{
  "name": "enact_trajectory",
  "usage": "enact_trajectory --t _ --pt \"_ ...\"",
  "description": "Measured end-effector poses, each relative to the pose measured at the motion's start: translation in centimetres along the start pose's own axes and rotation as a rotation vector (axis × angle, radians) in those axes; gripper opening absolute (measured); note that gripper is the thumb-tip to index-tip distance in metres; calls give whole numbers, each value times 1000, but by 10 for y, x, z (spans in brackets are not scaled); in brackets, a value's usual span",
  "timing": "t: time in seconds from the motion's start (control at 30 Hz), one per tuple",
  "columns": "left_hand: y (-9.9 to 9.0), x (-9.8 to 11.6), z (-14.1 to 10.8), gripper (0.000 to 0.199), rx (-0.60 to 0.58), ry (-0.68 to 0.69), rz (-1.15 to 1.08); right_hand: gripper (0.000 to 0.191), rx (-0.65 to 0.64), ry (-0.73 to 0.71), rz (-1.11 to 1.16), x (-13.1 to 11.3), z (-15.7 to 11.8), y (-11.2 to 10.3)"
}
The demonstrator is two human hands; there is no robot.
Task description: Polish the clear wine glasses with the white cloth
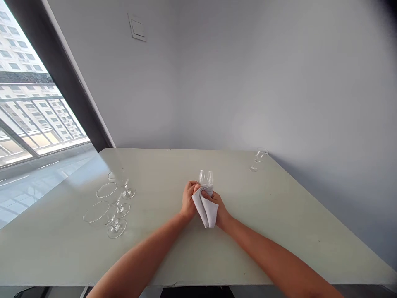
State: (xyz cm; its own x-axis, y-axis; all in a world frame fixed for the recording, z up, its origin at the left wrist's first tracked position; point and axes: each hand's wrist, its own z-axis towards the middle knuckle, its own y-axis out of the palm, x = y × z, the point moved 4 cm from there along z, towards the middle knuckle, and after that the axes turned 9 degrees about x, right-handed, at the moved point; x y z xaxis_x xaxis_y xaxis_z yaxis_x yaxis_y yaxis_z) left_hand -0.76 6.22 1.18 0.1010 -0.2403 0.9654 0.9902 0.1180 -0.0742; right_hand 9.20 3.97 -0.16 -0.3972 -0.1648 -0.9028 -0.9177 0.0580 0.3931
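Observation:
Near the middle of the table, a clear stemmed glass (pixel 206 177) shows its bowl above a folded white cloth (pixel 208 212). The lower part of this glass is hidden by the cloth and the fingers. My left hand (pixel 188 202) is closed at the left side of the glass and cloth, its fingertips partly covered. On the other side, my right hand (pixel 221 210) grips the cloth, pressing it against the glass with the thumb on top. The cloth's loose ends hang down between my wrists.
Three stemmed glasses stand in a row on the left, the nearest glass (pixel 116 228) closest to me. Another stemmed glass (pixel 254 168) stands at the far right corner. The pale table (pixel 291 248) meets grey walls; a window (pixel 34 103) is at left.

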Motion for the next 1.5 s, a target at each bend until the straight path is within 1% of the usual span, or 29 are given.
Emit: enact_trajectory --t 0.03,0.07,0.1,0.2,0.23,0.27,0.3,0.37,0.5,0.53,0.57,0.63,0.7,0.73,0.8,0.87,0.9,0.93,1.0,1.07,1.13,1.2,1.3,1.37,1.5 --pt "0 0 1 26 -3 -48 -113 32 -25 38 20 -1 0 0" --pt "0 1 2 29 -39 -95 -207 32 -68 85 38 -2 -1 0" --pt "1 2 3 33 -120 -145 -282 31 -125 136 56 -2 -3 1" --pt "6 6 1 48 -420 -335 -502 26 -304 262 82 -2 -8 5" --pt "6 8 0 50 -492 -379 -551 25 -356 291 73 -2 -9 6" --pt "6 10 -1 50 -533 -407 -586 25 -397 314 51 -2 -10 6" --pt "5 11 -1 49 -546 -424 -602 26 -423 316 10 -4 -10 6" --pt "4 11 0 45 -510 -438 -599 26 -442 271 -99 -8 -7 3" --pt "5 6 4 45 -312 -402 -551 20 -380 83 -333 -19 4 -7" --pt "5 4 5 46 -251 -397 -533 17 -339 2 -448 -21 7 -9" --pt "5 2 6 46 -187 -395 -509 16 -272 -112 -610 -24 10 -12" --pt "4 -2 6 47 -62 -404 -456 16 -104 -380 -1011 -30 11 -15" --pt "3 -5 5 46 43 -415 -422 17 9 -600 -1347 -31 9 -12" --pt "3 -7 4 45 71 -424 -426 18 28 -677 -1454 -31 7 -10" --pt "4 -9 2 43 77 -445 -472 21 42 -782 -1567 -30 4 -6" --pt "6 -9 2 40 43 -456 -551 26 75 -831 -1570 -31 3 -5" --pt "6 -9 2 39 25 -457 -591 28 87 -829 -1538 -31 4 -6" --pt "6 -8 2 38 12 -456 -624 28 87 -805 -1482 -32 6 -8" --pt "4 -6 4 36 -5 -452 -673 25 59 -694 -1300 -33 12 -13" --pt "3 -2 5 35 -46 -455 -706 17 14 -519 -1062 -31 18 -20" --pt "2 3 7 35 -122 -457 -737 13 -31 -340 -817 -28 24 -26" --pt "2 9 8 34 -201 -459 -766 19 -84 -192 -571 -24 26 -27" --pt "1 14 8 33 -255 -460 -794 28 -152 -17 -261 -20 25 -24" --pt "1 16 7 32 -267 -458 -792 27 -199 84 -171 -18 23 -21" --pt "2 20 4 29 -319 -461 -754 22 -314 260 -149 -13 17 -20"
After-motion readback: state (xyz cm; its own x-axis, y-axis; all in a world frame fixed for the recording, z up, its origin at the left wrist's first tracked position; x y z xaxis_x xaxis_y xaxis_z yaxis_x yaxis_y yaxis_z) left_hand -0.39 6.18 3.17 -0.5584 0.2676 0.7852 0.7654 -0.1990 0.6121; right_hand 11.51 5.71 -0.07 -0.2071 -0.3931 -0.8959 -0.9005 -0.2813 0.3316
